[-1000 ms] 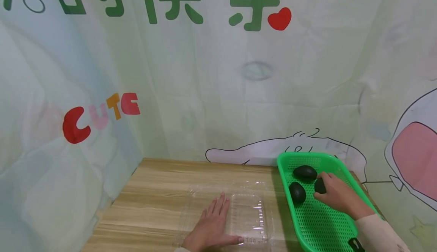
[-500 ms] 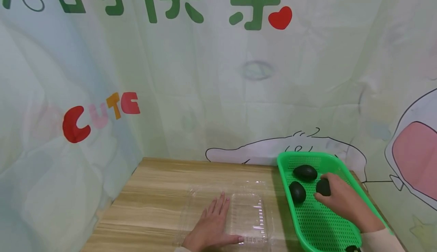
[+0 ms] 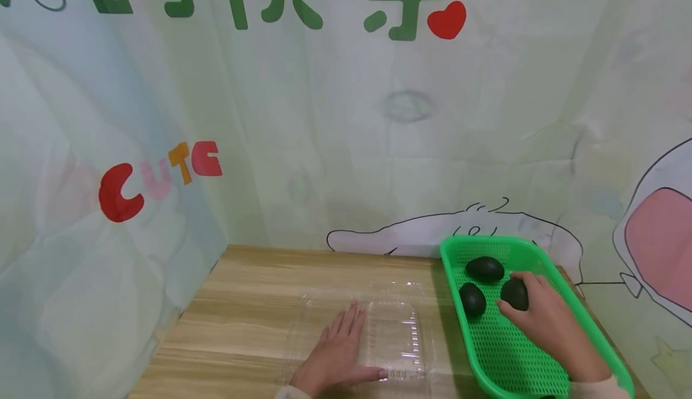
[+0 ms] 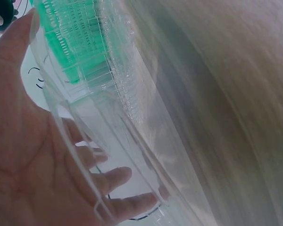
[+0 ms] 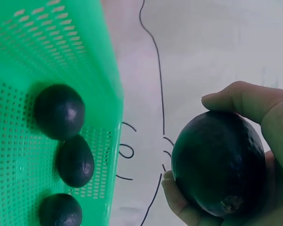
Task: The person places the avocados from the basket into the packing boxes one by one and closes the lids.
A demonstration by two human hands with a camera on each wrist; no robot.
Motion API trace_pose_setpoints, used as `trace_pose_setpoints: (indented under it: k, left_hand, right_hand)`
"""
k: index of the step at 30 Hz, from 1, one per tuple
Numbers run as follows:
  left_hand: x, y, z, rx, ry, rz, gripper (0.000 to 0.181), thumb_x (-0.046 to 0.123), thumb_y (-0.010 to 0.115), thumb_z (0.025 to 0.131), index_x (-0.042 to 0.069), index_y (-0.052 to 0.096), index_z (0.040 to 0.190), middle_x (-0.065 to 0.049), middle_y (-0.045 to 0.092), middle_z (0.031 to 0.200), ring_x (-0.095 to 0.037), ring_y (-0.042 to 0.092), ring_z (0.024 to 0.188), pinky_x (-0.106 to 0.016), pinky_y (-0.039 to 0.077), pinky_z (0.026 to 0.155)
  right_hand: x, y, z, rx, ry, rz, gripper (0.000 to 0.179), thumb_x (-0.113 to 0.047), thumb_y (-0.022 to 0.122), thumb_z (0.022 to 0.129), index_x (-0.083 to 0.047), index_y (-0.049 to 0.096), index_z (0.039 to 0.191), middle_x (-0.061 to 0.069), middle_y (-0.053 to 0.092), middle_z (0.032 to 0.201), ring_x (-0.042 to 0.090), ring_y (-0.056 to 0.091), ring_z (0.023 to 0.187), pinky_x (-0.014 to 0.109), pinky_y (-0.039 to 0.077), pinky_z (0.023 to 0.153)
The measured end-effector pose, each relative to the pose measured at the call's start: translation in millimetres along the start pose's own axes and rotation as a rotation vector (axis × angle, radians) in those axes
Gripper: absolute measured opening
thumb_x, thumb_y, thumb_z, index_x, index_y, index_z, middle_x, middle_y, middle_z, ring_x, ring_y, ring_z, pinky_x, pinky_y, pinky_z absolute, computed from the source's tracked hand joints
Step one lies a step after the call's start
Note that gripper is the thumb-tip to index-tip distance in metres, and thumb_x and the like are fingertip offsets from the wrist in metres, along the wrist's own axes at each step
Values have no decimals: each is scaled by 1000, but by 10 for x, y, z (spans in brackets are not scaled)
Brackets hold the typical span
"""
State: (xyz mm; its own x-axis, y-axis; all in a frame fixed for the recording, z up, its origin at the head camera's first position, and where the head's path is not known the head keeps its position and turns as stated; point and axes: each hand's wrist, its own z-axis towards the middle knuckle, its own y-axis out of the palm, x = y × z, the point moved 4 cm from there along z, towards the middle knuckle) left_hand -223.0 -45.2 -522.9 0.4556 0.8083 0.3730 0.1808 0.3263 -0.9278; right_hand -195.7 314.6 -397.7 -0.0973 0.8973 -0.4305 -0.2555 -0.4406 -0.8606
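Note:
My right hand (image 3: 548,318) grips a dark avocado (image 5: 219,162) between thumb and fingers, held over the green basket (image 3: 470,351). Two more avocados show inside in the head view: one (image 3: 485,270) near the back wall, another (image 3: 473,300) by the left wall. The right wrist view shows three in the basket, including a dark one (image 5: 60,210) at the bottom. My left hand (image 3: 335,351) lies with fingers extended on a clear plastic container (image 3: 394,333) on the table. In the left wrist view its fingers (image 4: 114,181) show through the transparent plastic.
The wood-grain table (image 3: 243,309) ends against a printed cloth backdrop (image 3: 303,116) at the back and left. The basket stands at the table's right side, its raised rim close to the right edge, with the container to its left.
The right hand, gripping the avocado, has drawn away from the other avocados, slightly to the right and upward. The left hand stays on the container. The head view has tilted slightly.

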Motion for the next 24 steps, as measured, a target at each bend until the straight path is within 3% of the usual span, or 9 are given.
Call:
trace_pose_setpoints:
  k: [4,10,17,24]
  left_hand:
    - [0,-17,5,9,5,5,123,83,63,75,5,22,161,-19,13,169,-45,26,150,-66,35,111]
    - [2,-24,-5,11,6,-3,124,83,64,75,4,22,161,-19,13,169,-46,26,150,-66,34,111]
    - [8,-17,-11,10,5,-2,124,83,64,75,5,21,161,-20,13,169,-46,26,150,-65,33,112]
    - [20,-37,-26,10,3,-14,124,83,64,75,6,21,162,-19,13,169,-45,26,150,-66,34,112]
  right_hand:
    - [-59,-4,-34,20,15,18,70,-33,75,91,9,47,139,32,54,123,36,59,93,44,50,66]
    - [-148,15,-79,10,67,68,74,-33,72,93,15,41,140,37,47,134,45,55,107,55,51,77]
    - [-245,72,-108,-29,127,121,79,-36,70,94,16,36,144,37,47,135,43,58,105,50,55,74]
    - [-318,152,-120,-100,195,138,89,-49,66,95,13,31,149,36,39,146,52,51,123,61,52,90]
